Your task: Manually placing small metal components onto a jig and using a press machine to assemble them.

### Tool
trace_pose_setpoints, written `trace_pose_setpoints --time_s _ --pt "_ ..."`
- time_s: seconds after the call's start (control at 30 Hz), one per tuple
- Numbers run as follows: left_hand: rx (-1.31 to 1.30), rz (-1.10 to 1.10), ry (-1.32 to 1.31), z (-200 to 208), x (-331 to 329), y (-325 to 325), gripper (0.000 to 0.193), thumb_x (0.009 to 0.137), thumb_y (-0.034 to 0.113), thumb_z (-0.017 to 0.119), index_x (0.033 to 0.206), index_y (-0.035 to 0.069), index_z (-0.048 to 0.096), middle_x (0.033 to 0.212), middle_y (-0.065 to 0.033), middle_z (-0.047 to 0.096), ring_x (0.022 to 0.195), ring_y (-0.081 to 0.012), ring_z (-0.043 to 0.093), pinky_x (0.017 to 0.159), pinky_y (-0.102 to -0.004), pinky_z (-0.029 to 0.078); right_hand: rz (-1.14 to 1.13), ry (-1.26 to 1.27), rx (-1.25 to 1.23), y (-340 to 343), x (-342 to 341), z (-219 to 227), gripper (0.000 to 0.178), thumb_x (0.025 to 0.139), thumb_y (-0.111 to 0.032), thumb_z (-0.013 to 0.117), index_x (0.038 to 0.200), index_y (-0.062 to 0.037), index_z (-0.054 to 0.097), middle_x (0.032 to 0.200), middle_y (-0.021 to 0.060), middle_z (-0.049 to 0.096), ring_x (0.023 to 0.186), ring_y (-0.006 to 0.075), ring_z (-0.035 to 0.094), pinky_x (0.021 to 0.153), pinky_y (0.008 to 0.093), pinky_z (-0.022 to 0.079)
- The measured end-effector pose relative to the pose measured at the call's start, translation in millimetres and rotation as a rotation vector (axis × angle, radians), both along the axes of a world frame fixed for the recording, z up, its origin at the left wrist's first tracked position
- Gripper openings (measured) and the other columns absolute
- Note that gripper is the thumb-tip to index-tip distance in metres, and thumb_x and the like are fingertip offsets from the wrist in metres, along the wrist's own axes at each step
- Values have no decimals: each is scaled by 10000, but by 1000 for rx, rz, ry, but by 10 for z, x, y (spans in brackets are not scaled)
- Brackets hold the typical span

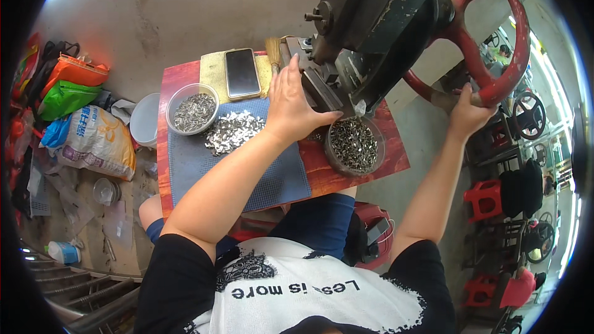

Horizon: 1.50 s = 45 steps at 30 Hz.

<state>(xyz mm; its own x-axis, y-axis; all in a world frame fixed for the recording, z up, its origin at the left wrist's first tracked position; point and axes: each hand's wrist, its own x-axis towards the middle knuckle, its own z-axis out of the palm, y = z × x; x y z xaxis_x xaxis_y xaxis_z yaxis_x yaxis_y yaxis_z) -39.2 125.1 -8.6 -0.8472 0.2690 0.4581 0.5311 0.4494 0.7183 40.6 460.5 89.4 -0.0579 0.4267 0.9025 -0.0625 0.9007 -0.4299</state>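
Now, here we have the right hand [473,111] wrapped round the lower rim of the red handwheel [463,34], fingers curled over it in a firm hold. Over to the left hand [291,102], and it's spread wide: fingers stretched towards the black press [377,18], thumb stuck out sideways beside the steel tool block [322,89]. Anything small tucked behind those fingers? We cannot tell from this angle. The press itself rises over the right-hand part of the table [396,151], its wheel hanging out past the right edge.

Close to the near right corner we spot a clear tub [335,164] holding dark metal bits [354,142], just below the left thumb. Across we go to the left edge, where a second tub [171,114] carries slim silvery pieces [194,113]. Just beside it, we've got a loose heap of shiny flat pieces [234,131] lying on the blue mat [185,173]. Up by the far edge we see a phone [242,73], dark-screened, on a yellow cloth [212,71], and a brush [272,49], bristles away from us, between phone and press.
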Motion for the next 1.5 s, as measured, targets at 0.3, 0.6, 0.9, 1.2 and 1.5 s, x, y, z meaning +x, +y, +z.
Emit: trace_pose_setpoints --time_s 0.3,0.6,0.9,1.2,1.5 --pt "-12 -176 -23 -22 -720 -2 1434 504 483 944 1548 -68 131 1413 -244 464 1377 -375 394 1199 -452 212 148 -333 -200 197 180 1328 303 815 -104 774 1018 11 582 792 92 646 601 180 641 539 319 532" --pt "-26 -184 -40 -27 -831 45 1460 488 507 944 1536 -96 126 1449 -277 448 1409 -381 371 1209 -444 196 34 214 12 -98 -134 76 423 788 -70 782 1140 43 575 875 131 683 611 193 672 554 311 532" --pt "4 -133 -55 -34 -105 -29 1487 511 520 925 1531 -104 41 1409 -256 440 1374 -389 384 1207 -530 137 224 154 -154 -48 -14 275 416 794 -26 716 1134 70 497 794 126 661 554 199 665 546 318 553" --pt "30 -49 77 -20 21 17 1421 540 463 924 1544 -70 71 1385 -236 427 1351 -394 366 1186 -494 174 -231 -77 -69 -124 5 -183 562 835 -234 782 1220 61 499 996 174 681 883 332 710 795 408 560" --pt "-44 -335 463 206 499 271 1386 489 397 946 1553 -26 166 1497 -205 404 1451 -356 316 1193 -615 88 920 -738 -896 -1442 513 -829 349 1027 -266 562 1107 58 666 956 75 696 894 106 608 822 260 479"
